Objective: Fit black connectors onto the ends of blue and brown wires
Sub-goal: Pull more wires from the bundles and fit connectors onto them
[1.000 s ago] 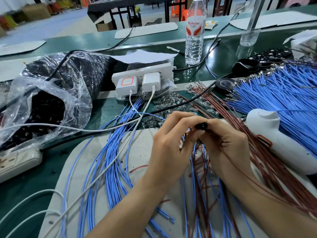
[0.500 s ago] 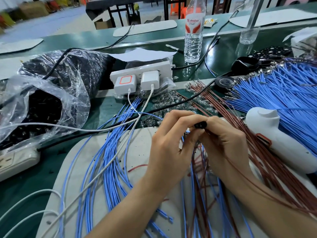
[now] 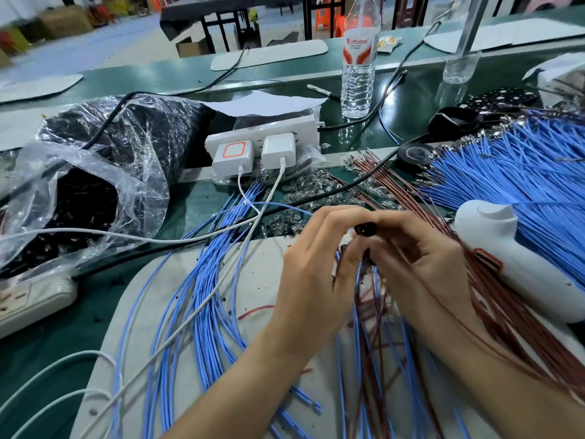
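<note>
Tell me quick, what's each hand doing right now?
Left hand: fingers curled, pinching the black connector.
Right hand: fingers curled, pinching the other end of it.

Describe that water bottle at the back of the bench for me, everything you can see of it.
The bottle is clear, ribbed plastic and stands upright on the green bench, beyond the power strip. A red and white label wraps its upper part. It seems to hold water. Its top runs out of the picture, so no cap shows. A black pen lies just left of its base; whether they touch is unclear.
</note>
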### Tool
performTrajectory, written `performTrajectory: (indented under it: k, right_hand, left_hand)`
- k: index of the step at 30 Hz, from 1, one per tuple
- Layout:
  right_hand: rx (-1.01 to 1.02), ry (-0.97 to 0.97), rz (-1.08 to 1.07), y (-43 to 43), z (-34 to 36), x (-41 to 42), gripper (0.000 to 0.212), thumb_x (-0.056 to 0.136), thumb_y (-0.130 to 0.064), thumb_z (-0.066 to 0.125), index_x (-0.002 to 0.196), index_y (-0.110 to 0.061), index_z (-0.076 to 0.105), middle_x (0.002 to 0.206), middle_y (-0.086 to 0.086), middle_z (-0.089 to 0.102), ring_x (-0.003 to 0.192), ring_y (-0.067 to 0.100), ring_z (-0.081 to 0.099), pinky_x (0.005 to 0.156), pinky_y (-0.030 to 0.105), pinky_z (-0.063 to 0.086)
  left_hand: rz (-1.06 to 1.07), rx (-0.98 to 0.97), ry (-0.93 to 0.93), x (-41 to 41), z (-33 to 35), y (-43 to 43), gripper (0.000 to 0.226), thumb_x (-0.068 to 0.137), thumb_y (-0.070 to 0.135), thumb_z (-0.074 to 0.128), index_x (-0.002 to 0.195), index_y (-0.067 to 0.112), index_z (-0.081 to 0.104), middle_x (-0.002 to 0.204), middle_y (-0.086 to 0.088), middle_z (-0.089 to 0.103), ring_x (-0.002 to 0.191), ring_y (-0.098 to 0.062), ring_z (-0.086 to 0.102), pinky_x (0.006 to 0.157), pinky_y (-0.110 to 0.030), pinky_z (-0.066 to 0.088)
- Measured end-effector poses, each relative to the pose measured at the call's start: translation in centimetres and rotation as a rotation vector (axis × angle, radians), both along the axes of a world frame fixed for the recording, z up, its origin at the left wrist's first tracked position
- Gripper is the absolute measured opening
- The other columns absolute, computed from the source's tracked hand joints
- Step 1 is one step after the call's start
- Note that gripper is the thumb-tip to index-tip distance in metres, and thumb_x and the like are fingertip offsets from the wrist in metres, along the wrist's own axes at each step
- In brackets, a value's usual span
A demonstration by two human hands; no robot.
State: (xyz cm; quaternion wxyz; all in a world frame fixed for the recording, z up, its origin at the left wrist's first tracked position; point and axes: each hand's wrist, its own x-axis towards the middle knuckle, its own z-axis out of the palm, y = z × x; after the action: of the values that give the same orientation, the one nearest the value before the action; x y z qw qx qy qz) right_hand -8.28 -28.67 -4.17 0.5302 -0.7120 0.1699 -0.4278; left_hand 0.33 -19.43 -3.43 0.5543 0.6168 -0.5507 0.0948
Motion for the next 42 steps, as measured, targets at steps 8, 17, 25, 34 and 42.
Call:
performTrajectory:
  k: [8,17,25,34,42]
  right_hand:
    - [-0.081,-0.311,-0.152,0.0,2.9,-1.4,0.018,0.100,-0.009,0.045,0.101,-0.026,0.039,0.096,0.005,0.073,0.062,0.020,0.066,0.063,0.023,0.050]
    - [-0.216,-0.188,-0.152,0.7,2.2,-1.5,0.014,0.099,-0.018,0.049,0.103,-0.032,0.046,0.091,-0.005,0.072,0.080,0.013,0.071,0.074,0.031,0.054]
    - [-0.365,-0.136,-0.190,0.3,2.0,-1.3,0.029,0.100,-0.015,0.049,0.102,-0.043,0.046,0.093,0.002,0.070,0.083,0.009,0.070,0.071,0.032,0.055]
    - [-0.526,-0.077,-0.295,-0.2,1.6,-1.5,0.021,0.100,-0.010,0.045,0.111,-0.009,0.062,0.105,-0.002,0.067,0.086,0.009,0.066,0.080,0.030,0.055]
    - [-0.104,-0.001,-0.083,0.2,1.5,-1.1,0.024,0.095,-0.011,0.053,0.113,-0.013,0.068,0.107,-0.010,0.071,0.103,0.001,0.064,0.092,0.018,0.048]
  left_hand:
    - [-0.019,0.069,0.150,0.7,-0.6,-0.3,0.015,0.094,0.004,0.055,0.109,0.007,0.056,0.103,-0.001,0.064,0.094,-0.008,0.062,0.082,-0.018,0.050]
    - [0.000,0.084,0.140,1.0,-0.9,-0.4,0.014,0.093,0.006,0.056,0.106,0.009,0.059,0.102,0.000,0.065,0.094,-0.015,0.063,0.081,-0.034,0.054]
    - [0.019,0.103,-0.018,0.6,-0.5,-0.2,0.014,0.091,0.009,0.058,0.105,0.011,0.061,0.099,0.004,0.065,0.093,-0.015,0.061,0.082,-0.041,0.049]
    - [0.023,0.097,-0.029,0.8,-0.2,-0.1,0.017,0.091,0.007,0.060,0.107,0.006,0.065,0.098,0.003,0.063,0.088,-0.014,0.059,0.080,-0.022,0.047]
    - [0.024,0.097,-0.032,0.7,0.1,0.0,0.023,0.089,0.018,0.060,0.108,0.009,0.069,0.095,0.008,0.067,0.085,-0.015,0.054,0.076,-0.024,0.047]
